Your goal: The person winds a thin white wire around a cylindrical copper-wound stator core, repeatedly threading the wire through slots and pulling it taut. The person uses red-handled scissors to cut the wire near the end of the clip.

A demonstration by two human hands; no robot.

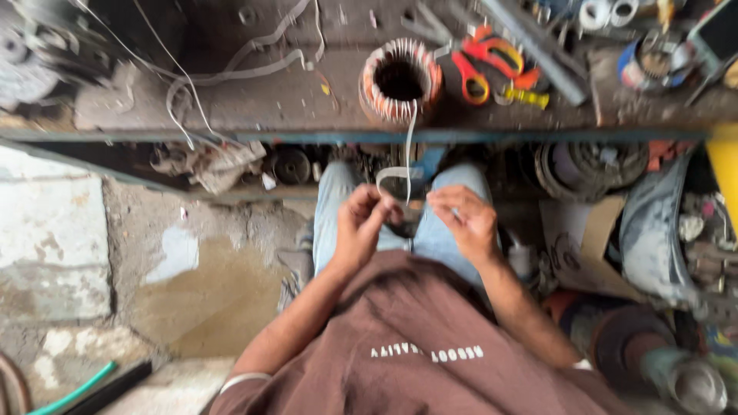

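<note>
I look down at my lap, in blue jeans and a brown shirt. My left hand (360, 224) and my right hand (467, 223) are held close together above my knees. Both pinch a thin white strip (405, 165) that loops between them and rises to a motor stator (400, 81) with copper windings. The stator stands on the front edge of a dark workbench (292, 100). The picture is blurred, so the exact finger grip is unclear.
Orange-handled scissors (484, 61) lie right of the stator, with a metal bar (534, 46) and tape rolls (607, 11) beyond. Loose white strips (231, 69) trail across the bench. Motor parts and cardboard (584, 230) crowd the right. Stained concrete floor (192, 284) is at left.
</note>
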